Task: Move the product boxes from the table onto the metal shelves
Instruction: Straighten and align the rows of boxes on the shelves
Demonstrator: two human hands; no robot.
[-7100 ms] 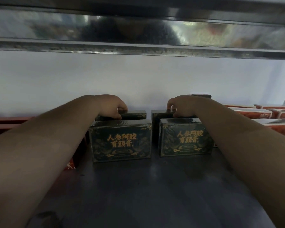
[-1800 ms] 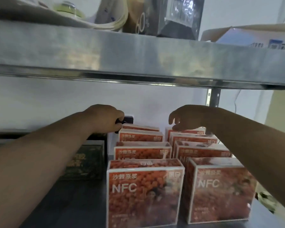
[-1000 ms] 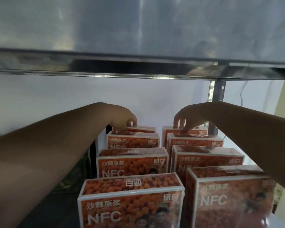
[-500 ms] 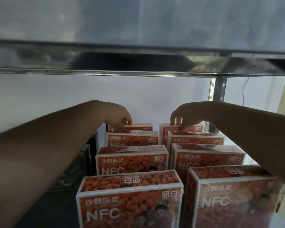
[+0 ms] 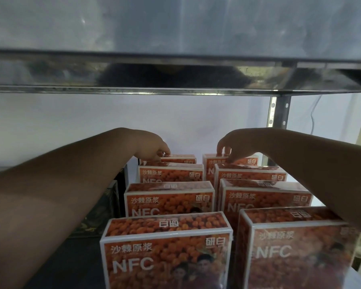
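The left hand [image 5: 152,150] seemingly pinches the rear left box [image 5: 180,158]; right hand [image 5: 237,146] pinches rear right box [image 5: 241,161].

The orange boxes [image 5: 167,253] look like printed card under a glossy clear wrap that catches pale glare on their tops. Above the boxes, the shelf [image 5: 175,78] is bare metal, with a mirror-bright front lip and a dull, smeared underside. Behind the boxes to the right, the post [image 5: 279,113] is matt grey metal. The wall [image 5: 92,122] behind them is smooth, matt white.
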